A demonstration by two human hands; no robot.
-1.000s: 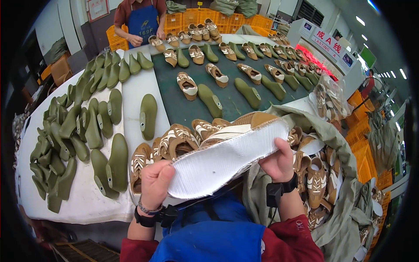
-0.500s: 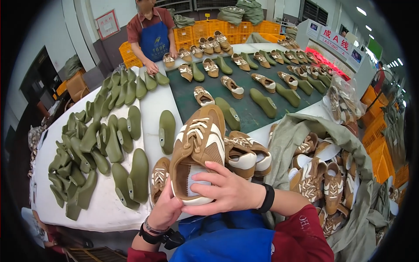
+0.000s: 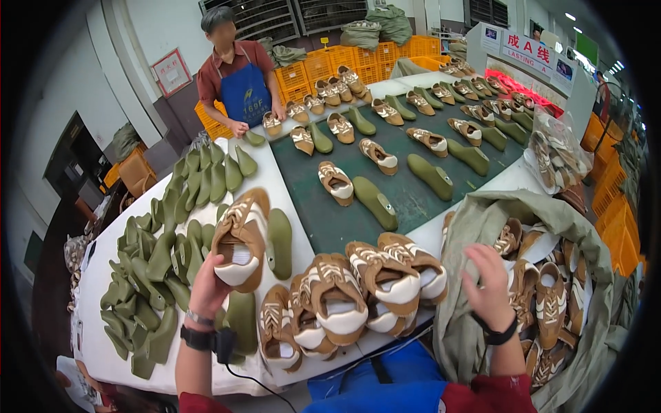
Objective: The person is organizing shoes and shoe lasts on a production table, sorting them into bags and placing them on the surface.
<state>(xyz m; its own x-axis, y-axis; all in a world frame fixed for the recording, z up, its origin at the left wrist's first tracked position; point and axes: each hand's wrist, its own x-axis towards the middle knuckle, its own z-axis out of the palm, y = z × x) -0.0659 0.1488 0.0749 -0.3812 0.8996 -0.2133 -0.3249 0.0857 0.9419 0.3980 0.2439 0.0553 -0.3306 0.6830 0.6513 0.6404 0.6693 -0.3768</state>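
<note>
A brown and white lace-up shoe upper (image 3: 239, 237) is held up over the white table by my left hand (image 3: 208, 286), whose fingers grip it near the heel. Close behind it lies a green shoe last (image 3: 279, 242). My right hand (image 3: 490, 286) holds nothing; its fingers are apart at the left side of a grey-green sack (image 3: 475, 220). Inside the sack lie several brown shoe uppers (image 3: 527, 292). Between my hands, at the table's near edge, a row of similar shoe uppers (image 3: 335, 292) is piled together.
Many green lasts (image 3: 151, 258) are heaped on the white tabletop (image 3: 89, 310) at left. A green belt (image 3: 296, 182) carries shoes and lasts in rows. Across the table stands a co-worker in a blue apron (image 3: 244, 96). Yellow crates (image 3: 296, 76) line the back.
The shoe moved left and away from me in my left hand. My right hand let go of it and moved right, to the sack. The view shifted, showing more of the near shoes.
</note>
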